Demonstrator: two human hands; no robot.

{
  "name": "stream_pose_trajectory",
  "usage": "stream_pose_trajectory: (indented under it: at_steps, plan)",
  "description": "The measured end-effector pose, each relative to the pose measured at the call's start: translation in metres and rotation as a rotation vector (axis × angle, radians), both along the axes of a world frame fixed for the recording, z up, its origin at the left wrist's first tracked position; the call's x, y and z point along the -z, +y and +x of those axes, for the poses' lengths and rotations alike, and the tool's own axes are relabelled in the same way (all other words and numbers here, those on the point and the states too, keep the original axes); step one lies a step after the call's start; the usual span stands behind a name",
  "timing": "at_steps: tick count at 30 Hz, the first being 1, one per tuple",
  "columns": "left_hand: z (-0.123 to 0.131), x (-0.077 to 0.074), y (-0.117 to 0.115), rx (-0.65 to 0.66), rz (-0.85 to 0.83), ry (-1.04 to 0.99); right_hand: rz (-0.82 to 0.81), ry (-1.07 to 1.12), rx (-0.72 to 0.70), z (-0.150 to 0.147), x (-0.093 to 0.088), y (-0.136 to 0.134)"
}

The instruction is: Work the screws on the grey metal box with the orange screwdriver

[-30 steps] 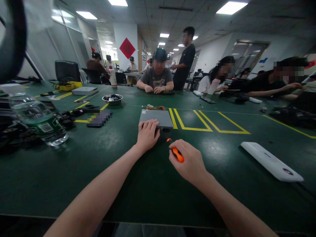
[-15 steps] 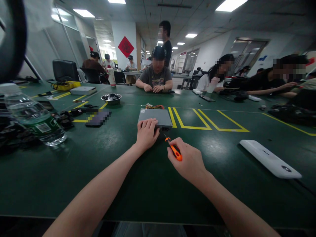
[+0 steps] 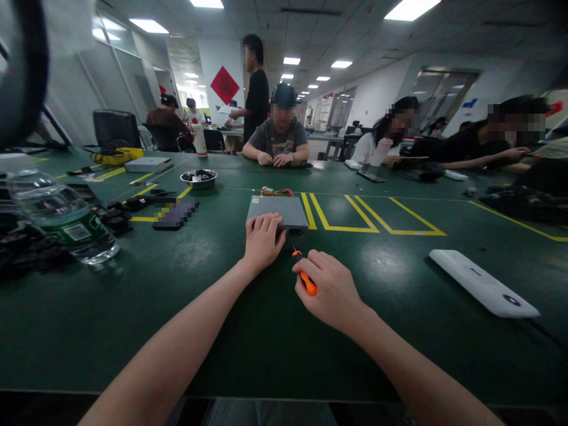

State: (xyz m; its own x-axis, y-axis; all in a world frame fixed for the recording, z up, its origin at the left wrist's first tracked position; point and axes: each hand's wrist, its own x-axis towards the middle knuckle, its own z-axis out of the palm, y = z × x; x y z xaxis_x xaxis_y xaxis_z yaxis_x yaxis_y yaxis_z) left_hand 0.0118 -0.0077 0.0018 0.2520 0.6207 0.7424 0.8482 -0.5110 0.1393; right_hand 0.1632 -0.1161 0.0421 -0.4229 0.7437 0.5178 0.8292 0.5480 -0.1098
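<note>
Green matting covers your table [image 3: 133, 307]. The flat grey metal enclosure [image 3: 284, 210] lies on it straight ahead, beside yellow tape lines. Expect it to be rigid, smooth-skinned and fairly light, so liable to slide; brace it at the near edge. Your left hand [image 3: 262, 239] lies open, fingers pressed on that near corner. Your right hand [image 3: 326, 287] is closed around the orange-handled screwdriver [image 3: 306, 281], thin shaft aimed at the enclosure's front face.
</note>
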Motion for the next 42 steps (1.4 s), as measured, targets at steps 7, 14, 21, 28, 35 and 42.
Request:
stream_pose_trajectory:
  at_steps: [7, 14, 21, 28, 35, 42]
  plan:
    - [-0.001, 0.0, 0.0, 0.007, -0.001, -0.001, -0.015, 0.025, -0.008, 0.001, 0.0, 0.001]
    - [-0.002, -0.001, 0.0, 0.006, -0.012, -0.004, -0.024, 0.064, -0.022, 0.003, 0.001, 0.002]
    - [-0.002, -0.002, 0.0, 0.013, -0.008, -0.011, 0.081, 0.171, -0.052, 0.009, -0.003, 0.002]
    - [-0.004, 0.001, 0.003, 0.019, -0.009, -0.001, 0.156, 0.23, -0.034, 0.022, -0.004, 0.004]
    - [-0.006, 0.001, 0.003, 0.018, -0.004, 0.004, 0.181, 0.234, -0.022, 0.026, -0.002, 0.008]
    - [-0.007, 0.001, 0.005, 0.025, -0.007, -0.012, 0.173, 0.23, -0.014, 0.025, -0.003, 0.009]
